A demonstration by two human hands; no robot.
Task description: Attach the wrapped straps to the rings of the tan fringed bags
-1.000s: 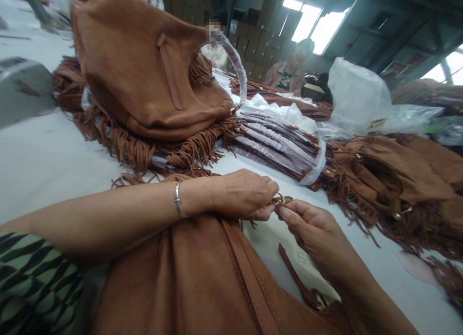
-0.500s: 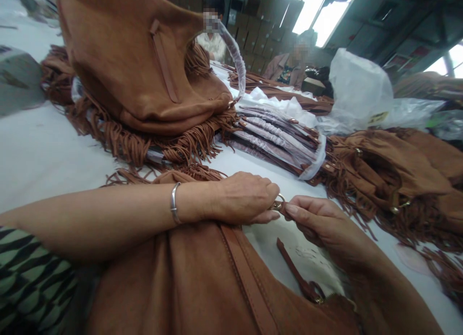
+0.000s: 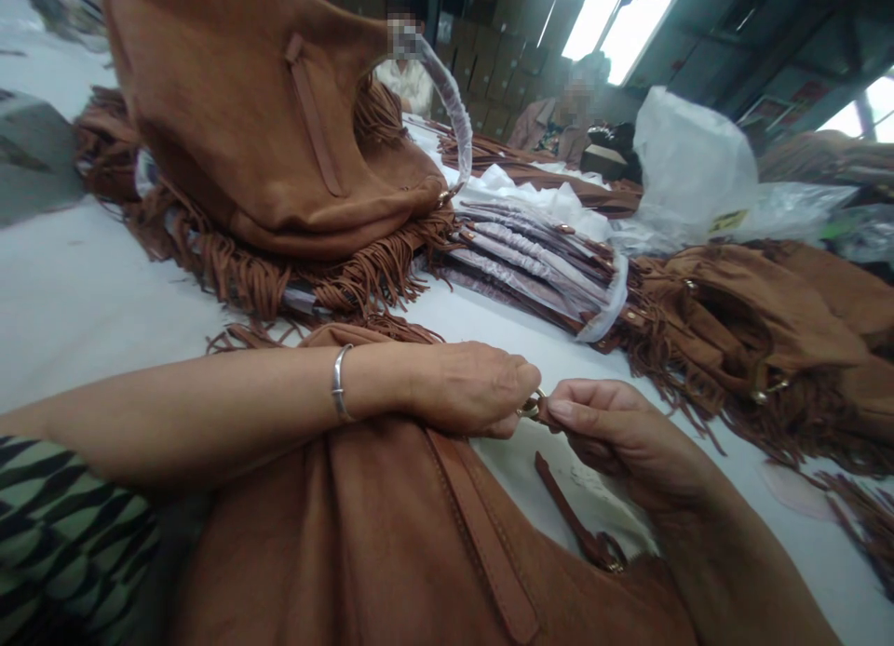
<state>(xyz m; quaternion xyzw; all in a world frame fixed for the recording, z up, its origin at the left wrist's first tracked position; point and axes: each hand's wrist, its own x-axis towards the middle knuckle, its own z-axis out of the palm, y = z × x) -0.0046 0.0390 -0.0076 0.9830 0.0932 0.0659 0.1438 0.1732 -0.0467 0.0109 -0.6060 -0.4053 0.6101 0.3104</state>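
Note:
A brown suede bag [image 3: 377, 544] lies in front of me, a stitched leather strip running down its side. Across its top reaches my left hand [image 3: 479, 385], fingers curled round a gold-coloured metal ring [image 3: 535, 404]; part of the ring is hidden by the fingers. Thumb and forefinger of my right hand [image 3: 615, 432] pinch the end of a small brown leather tab [image 3: 548, 413] joined at the ring. Below the hands, over the bag's pale lining [image 3: 517, 464], rests a narrow leather strap [image 3: 562, 506] with a ring at its lower end.
A finished-looking fringed bag [image 3: 244, 125] with a wrapped handle stands at the back left. Behind my hands lies a bundle of plastic-wrapped straps [image 3: 531, 264]. More fringed bags [image 3: 789, 320] lie at the right, near plastic bags [image 3: 691, 171]. Two people sit across the table.
My left fingers have curled in more closely at the ring, and the ring sits slightly lower and tilted differently. My right hand keeps its pinch with barely any shift.

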